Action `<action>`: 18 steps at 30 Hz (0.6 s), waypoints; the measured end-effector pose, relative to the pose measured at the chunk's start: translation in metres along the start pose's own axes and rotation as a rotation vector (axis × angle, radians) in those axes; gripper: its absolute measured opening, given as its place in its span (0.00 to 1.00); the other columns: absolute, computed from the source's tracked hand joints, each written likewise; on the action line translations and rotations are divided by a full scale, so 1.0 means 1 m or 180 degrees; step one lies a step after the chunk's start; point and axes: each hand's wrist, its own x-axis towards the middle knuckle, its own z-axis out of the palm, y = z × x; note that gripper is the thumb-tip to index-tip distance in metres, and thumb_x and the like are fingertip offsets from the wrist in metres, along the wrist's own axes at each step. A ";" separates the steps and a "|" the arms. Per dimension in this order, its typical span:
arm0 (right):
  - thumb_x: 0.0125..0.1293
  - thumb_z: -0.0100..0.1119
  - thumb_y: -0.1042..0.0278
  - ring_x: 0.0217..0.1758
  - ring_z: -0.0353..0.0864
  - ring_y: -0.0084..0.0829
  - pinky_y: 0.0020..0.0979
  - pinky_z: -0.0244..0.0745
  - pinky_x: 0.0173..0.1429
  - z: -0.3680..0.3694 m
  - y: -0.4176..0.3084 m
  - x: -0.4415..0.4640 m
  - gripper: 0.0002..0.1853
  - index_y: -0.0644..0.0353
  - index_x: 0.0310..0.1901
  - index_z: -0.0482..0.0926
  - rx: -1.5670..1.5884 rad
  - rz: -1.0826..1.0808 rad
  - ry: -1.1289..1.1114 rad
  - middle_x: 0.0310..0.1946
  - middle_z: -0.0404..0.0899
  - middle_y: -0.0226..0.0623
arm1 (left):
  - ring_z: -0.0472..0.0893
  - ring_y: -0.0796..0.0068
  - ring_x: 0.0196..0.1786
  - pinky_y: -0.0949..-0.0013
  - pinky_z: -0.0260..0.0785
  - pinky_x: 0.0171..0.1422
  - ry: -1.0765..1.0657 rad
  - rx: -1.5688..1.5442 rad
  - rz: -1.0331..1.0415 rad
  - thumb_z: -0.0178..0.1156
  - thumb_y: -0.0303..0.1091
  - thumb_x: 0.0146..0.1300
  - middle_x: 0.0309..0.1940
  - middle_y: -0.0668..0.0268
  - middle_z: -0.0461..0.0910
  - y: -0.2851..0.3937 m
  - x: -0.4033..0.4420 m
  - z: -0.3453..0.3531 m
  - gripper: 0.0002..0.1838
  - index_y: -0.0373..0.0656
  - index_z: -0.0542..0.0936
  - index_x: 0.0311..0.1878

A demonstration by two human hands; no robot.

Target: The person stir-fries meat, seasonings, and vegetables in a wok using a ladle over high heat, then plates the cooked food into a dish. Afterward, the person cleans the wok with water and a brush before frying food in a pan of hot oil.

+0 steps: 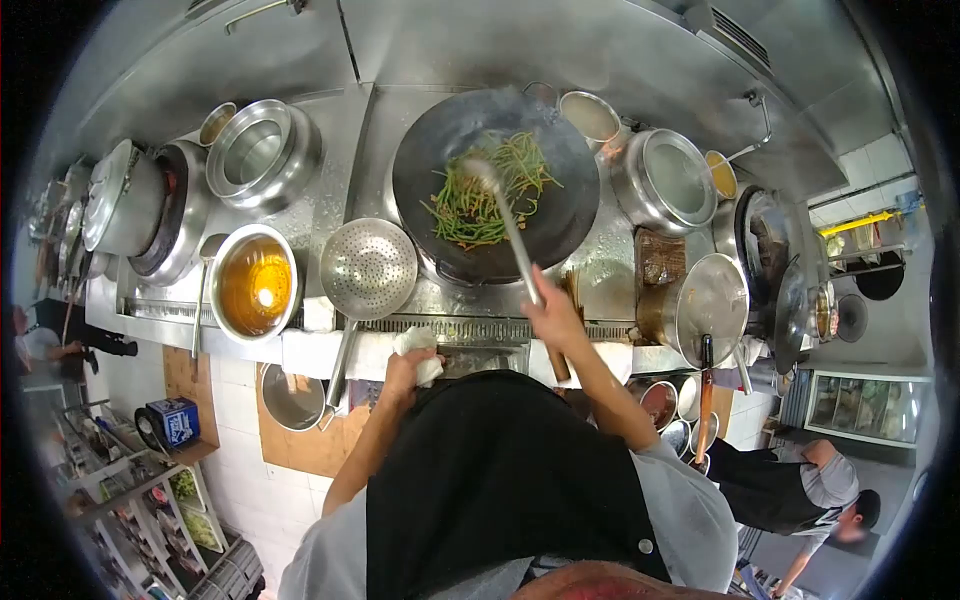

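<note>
Green beans [485, 210] with small browned bits lie in a large dark wok [430, 130] on the range, under some steam. My right hand [553, 312] is wrapped round the handle of a long metal ladle [507, 215]. The ladle's blurred bowl is over the beans, and whether it touches them I cannot tell. At the front edge of the range, my left hand [405, 368] is closed on a folded white cloth [418, 352]. Left of the wok, a perforated strainer [370, 268] lies with its handle toward me, close to my left hand.
A bowl of golden oil [254, 283] stands left of the strainer. Metal pots [258, 155] sit behind it; another pot [680, 178] is right of the wok. A saucepan [712, 310] stands at front right. One co-worker [800, 485] is at right, another [50, 340] at far left.
</note>
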 end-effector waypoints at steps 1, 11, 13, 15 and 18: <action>0.70 0.63 0.69 0.46 0.86 0.39 0.39 0.79 0.57 0.000 -0.009 -0.010 0.39 0.56 0.81 0.59 -0.0207 -0.0777 -0.0025 0.53 0.86 0.56 | 0.85 0.67 0.31 0.67 0.76 0.33 0.0099 -0.0026 0.0059 0.65 0.32 0.64 0.35 0.53 0.89 0.004 -0.002 0.004 0.16 0.28 0.83 0.49; 0.70 0.63 0.68 0.49 0.87 0.61 0.47 0.80 0.53 -0.055 -0.004 -0.010 0.40 0.52 0.81 0.59 0.0091 0.0656 0.0280 0.48 0.86 0.64 | 0.83 0.71 0.34 0.62 0.75 0.31 -0.0492 -0.0532 0.0148 0.47 0.70 0.76 0.38 0.70 0.84 0.057 0.061 0.046 0.30 0.53 0.78 0.55; 0.70 0.62 0.69 0.52 0.84 0.67 0.48 0.79 0.55 -0.055 0.000 -0.044 0.39 0.54 0.81 0.58 -0.0555 0.0269 0.0834 0.50 0.83 0.69 | 0.82 0.71 0.33 0.63 0.72 0.30 -0.0577 -0.0438 0.0072 0.50 0.70 0.75 0.38 0.70 0.84 0.071 0.082 0.060 0.28 0.54 0.78 0.54; 0.71 0.61 0.69 0.51 0.83 0.69 0.48 0.78 0.55 -0.051 0.004 -0.072 0.39 0.54 0.81 0.58 -0.0549 0.0404 0.0757 0.50 0.82 0.70 | 0.82 0.70 0.31 0.62 0.70 0.28 -0.0623 -0.0223 0.0184 0.59 0.57 0.75 0.36 0.67 0.85 0.079 0.104 0.082 0.19 0.52 0.79 0.51; 0.70 0.61 0.70 0.45 0.87 0.40 0.35 0.80 0.53 -0.035 0.014 -0.126 0.39 0.60 0.81 0.58 -0.0912 -0.0409 0.0380 0.53 0.86 0.55 | 0.82 0.67 0.32 0.60 0.68 0.34 -0.0363 0.0123 0.0013 0.61 0.39 0.67 0.34 0.67 0.84 0.065 0.137 0.083 0.09 0.52 0.79 0.48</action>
